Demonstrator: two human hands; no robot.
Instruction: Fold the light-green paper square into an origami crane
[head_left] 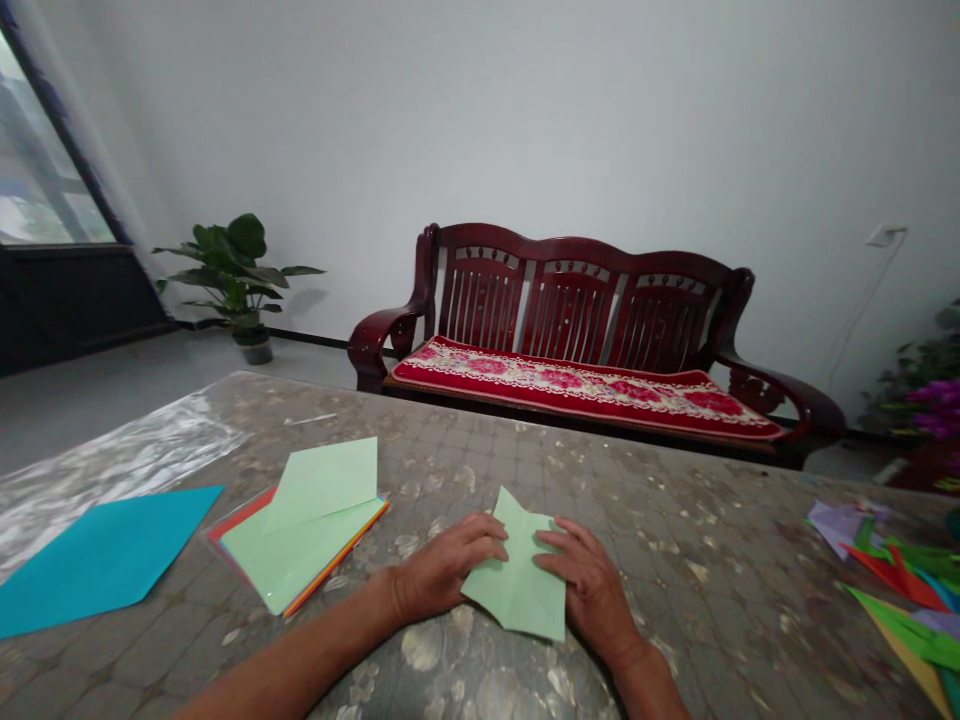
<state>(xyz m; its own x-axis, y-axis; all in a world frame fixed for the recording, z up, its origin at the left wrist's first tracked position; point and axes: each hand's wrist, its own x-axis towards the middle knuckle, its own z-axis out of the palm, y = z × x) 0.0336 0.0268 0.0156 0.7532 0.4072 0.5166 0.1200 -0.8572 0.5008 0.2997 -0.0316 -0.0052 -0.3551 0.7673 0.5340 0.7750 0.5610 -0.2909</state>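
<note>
Across the mottled, grid-patterned bench [712,590]: loose paper, left to right.
Teal sheet [105,560] is lying flat; paper stack [300,560] is sitting beside it. Left hand [450,560] is resting curled fingers over one side of the creased green sheet [517,590], right hand [589,575] over the other; thumbs are hiding, so cannot tell if either grip is pinching. Sheet is probably handling light, crisp, easily crumpled; edges are seeming the best hold. Folded papers [907,580] are showing sharp points.

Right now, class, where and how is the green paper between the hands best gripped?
Probably pinch the green paper by its side edges, left hand from the left, right hand from the right: a crease down its middle leaves each a half.
</note>
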